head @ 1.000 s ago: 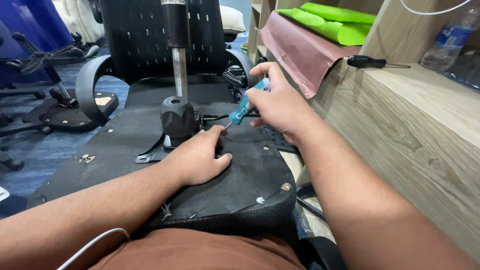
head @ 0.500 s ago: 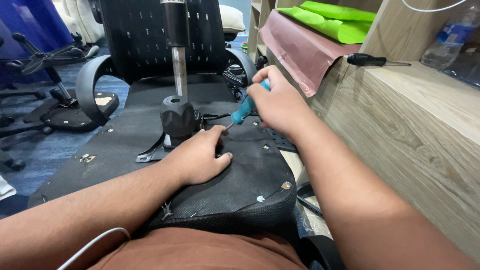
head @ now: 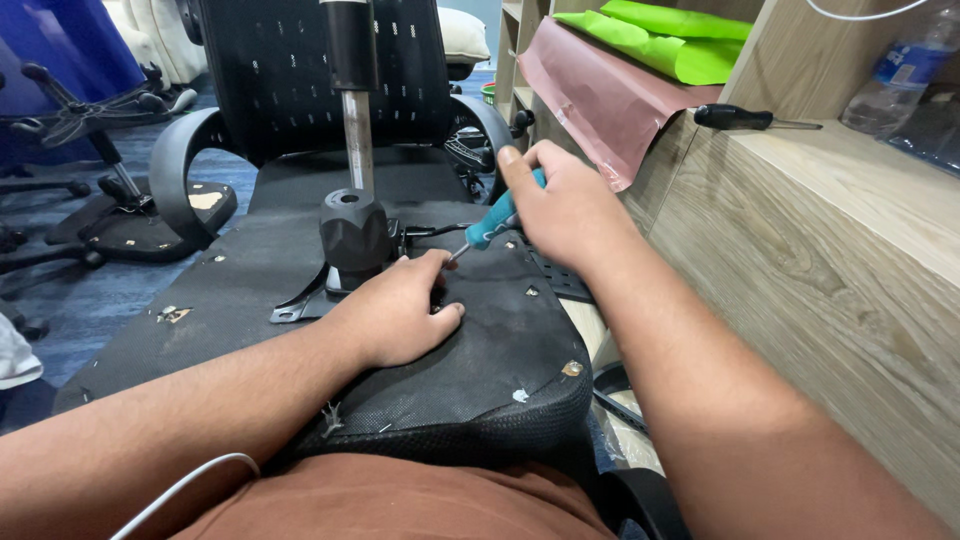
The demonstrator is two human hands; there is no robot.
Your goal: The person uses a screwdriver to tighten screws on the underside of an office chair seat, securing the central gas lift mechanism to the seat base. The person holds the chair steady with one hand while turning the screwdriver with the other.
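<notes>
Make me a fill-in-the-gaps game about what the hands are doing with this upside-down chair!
1. The right hand grips a screwdriver with a ____ handle.
2. The left hand lies flat on the black seat underside, beside the ____ metal column.
3. Another screwdriver lies on the ____ shelf.

Missing words: teal; upright; wooden

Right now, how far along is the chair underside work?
Done: seat lies upside down, mechanism and gas column seated. In hand: right hand drives a teal screwdriver at the plate while left hand braces the seat. Left: screws' tightness can't be told; black screwdriver lies on the shelf.
</notes>
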